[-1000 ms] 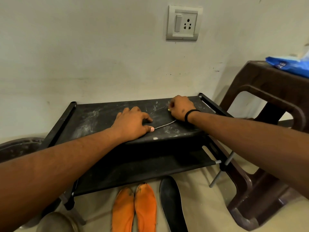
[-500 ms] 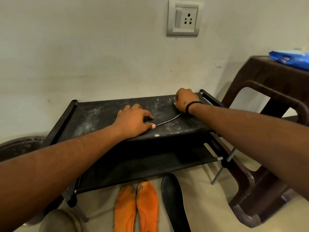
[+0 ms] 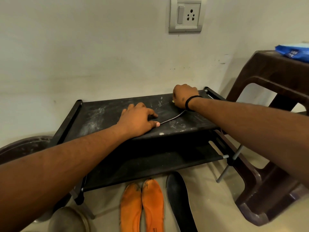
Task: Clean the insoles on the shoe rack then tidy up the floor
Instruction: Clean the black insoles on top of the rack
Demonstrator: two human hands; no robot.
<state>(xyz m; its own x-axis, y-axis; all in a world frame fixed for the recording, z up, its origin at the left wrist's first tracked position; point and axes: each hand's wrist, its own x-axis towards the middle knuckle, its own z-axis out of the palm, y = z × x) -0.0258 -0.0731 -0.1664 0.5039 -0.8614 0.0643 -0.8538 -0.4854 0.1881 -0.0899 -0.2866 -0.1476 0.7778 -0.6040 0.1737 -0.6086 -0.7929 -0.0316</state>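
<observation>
A black insole [image 3: 170, 114] lies flat on the dusty top shelf of the black shoe rack [image 3: 93, 114]. My left hand [image 3: 137, 119] presses down on its near end, fingers spread over it. At the insole's far end my right hand [image 3: 184, 96] is curled around a small yellowish thing, most of it hidden by the fist. On the floor in front of the rack lie two orange insoles [image 3: 142, 205] side by side and another black insole [image 3: 178, 198].
A brown plastic stool [image 3: 275, 77] stands right of the rack with a blue packet [image 3: 294, 52] on top. A metal bowl [image 3: 66, 220] and a dark round pan [image 3: 21, 146] sit at the left. A wall socket [image 3: 185, 15] is above.
My right hand has slid along the insole away from me, toward the rack's far right corner. My left hand has stayed pressed on the near end.
</observation>
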